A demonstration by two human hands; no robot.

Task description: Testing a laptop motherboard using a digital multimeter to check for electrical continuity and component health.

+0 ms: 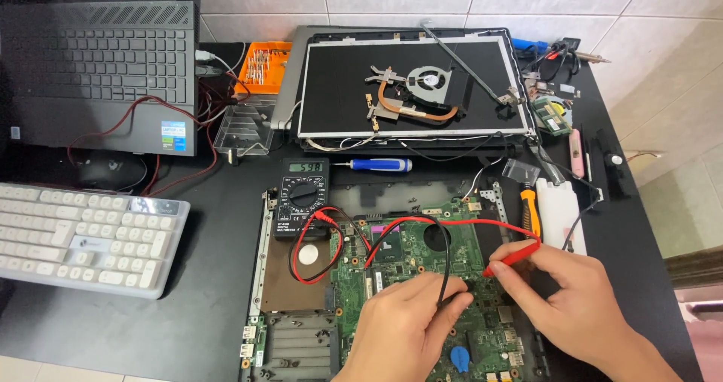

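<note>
Fingers of the right hand point(561, 295) pinch together on the red probe point(512, 258), a tight grip near its tip, which points toward nine o'clock and meets the green circuit board point(407, 258). The left hand point(403, 329) closes its grip on the black probe point(444, 301), thumb and forefinger clamped around it, tip pressed down on the same board just beside the red one. The board lies in an opened laptop base at the six o'clock edge of the black worktop point(151, 329).

Red and black leads loop from both probes toward ten o'clock to a black multimeter point(301, 197), its display lit. At twelve o'clock from the meter lies a blue-handled screwdriver point(380, 165), and beyond it a detached screen panel point(410, 88) carrying a cooling fan with copper heat pipe point(422, 88). A yellow-handled tool point(531, 209) rests at one o'clock from the right hand. A white keyboard point(83, 239) sits at nine o'clock, a dark laptop point(98, 66) at eleven.
</note>
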